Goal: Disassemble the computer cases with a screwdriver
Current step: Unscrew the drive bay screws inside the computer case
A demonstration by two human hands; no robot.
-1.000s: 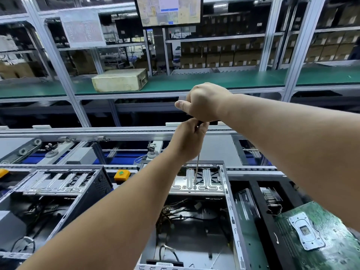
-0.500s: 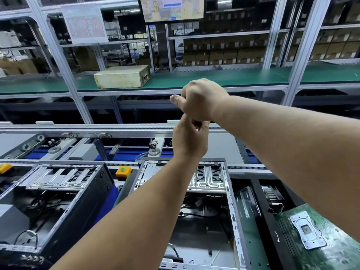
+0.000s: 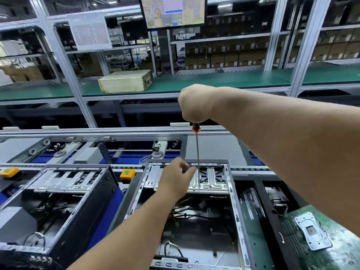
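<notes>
An open computer case [image 3: 236,211] lies in front of me, with a silver drive cage [image 3: 212,180] at its far end. My right hand [image 3: 194,104] grips the orange and black handle of a long screwdriver [image 3: 197,151], held upright. Its tip rests on the drive cage. My left hand [image 3: 175,178] hovers low over the cage, just left of the shaft, fingers loosely apart and a little blurred. I cannot tell whether it touches the cage. A second open case [image 3: 64,193] stands to the left.
A green motherboard [image 3: 321,236] lies at the right. Two yellow buttons [image 3: 127,173] [image 3: 8,171] sit on the conveyor rail. A beige box [image 3: 124,81] rests on the green shelf behind. Aluminium frame posts [image 3: 64,75] rise beyond the conveyor.
My left hand has let go of the screwdriver near the handle and dropped down to the drive cage. The right hand stays on the handle, with the shaft now fully visible.
</notes>
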